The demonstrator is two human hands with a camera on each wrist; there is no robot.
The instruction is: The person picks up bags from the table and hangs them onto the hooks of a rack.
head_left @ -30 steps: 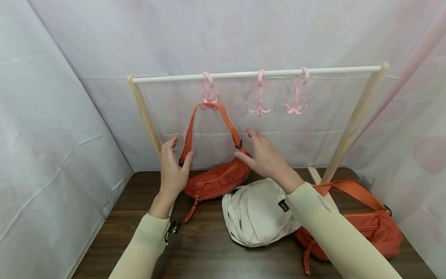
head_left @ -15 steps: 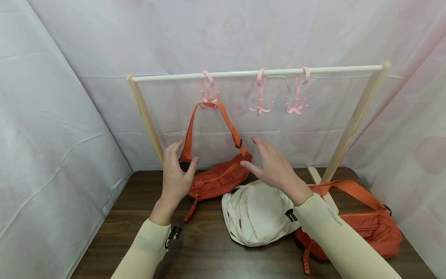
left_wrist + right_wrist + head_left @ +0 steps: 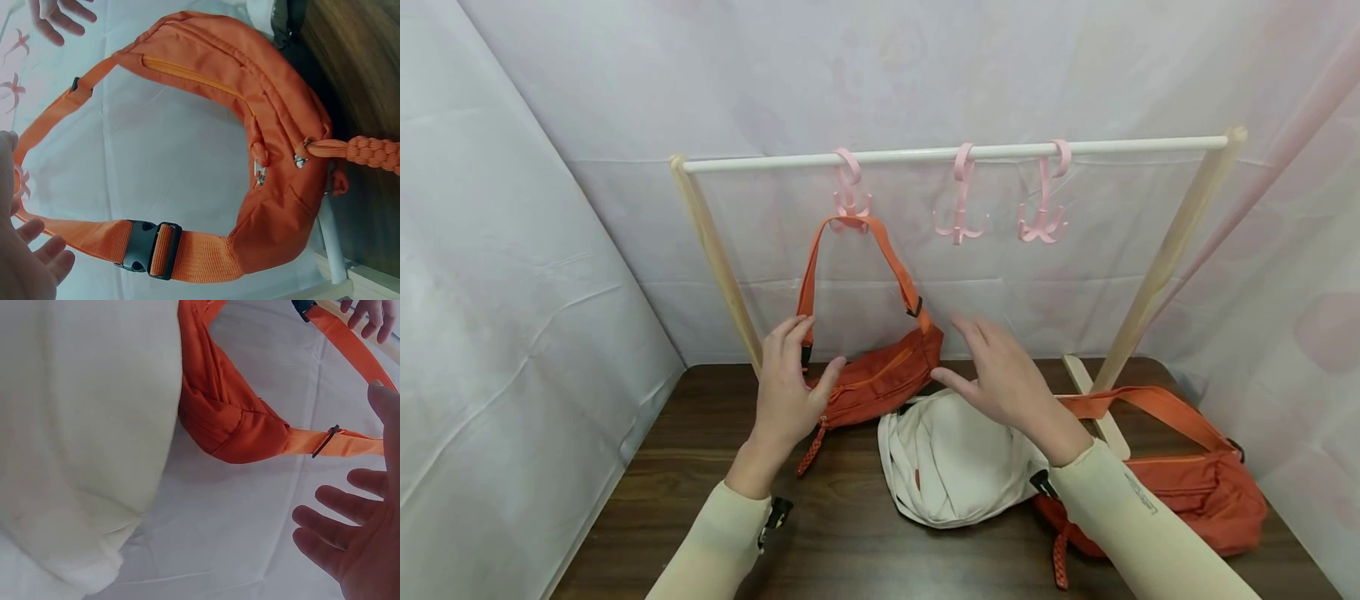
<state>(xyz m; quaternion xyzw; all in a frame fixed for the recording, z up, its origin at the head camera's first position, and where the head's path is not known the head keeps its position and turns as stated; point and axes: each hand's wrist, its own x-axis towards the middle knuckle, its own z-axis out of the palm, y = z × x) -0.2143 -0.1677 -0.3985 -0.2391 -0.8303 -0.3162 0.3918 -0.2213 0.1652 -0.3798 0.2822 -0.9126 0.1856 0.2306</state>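
An orange waist bag (image 3: 880, 375) hangs by its strap from the left pink hook (image 3: 850, 200) on the rack. My left hand (image 3: 790, 392) is beside its left end, fingers spread and relaxed, overlapping the strap's lower part in the head view. In the left wrist view the black buckle (image 3: 149, 249) and the braided zipper pull (image 3: 369, 153) show clearly. My right hand (image 3: 1003, 379) is held to the right of the bag, apart from it, with fingers extended and nothing in them. Below that hand lies a cream bag (image 3: 958, 467) on the table.
A second orange waist bag (image 3: 1202, 492) lies at the right, partly behind my right sleeve. Two more pink hooks (image 3: 961, 196) hang from the white rail (image 3: 910, 156). Wooden posts (image 3: 1172, 258) hold the rail above the brown table (image 3: 835, 533).
Both hands have moved a little to the right and down toward me. The right hand has drawn away from the hanging bag's right end. The bag still hangs from its hook.
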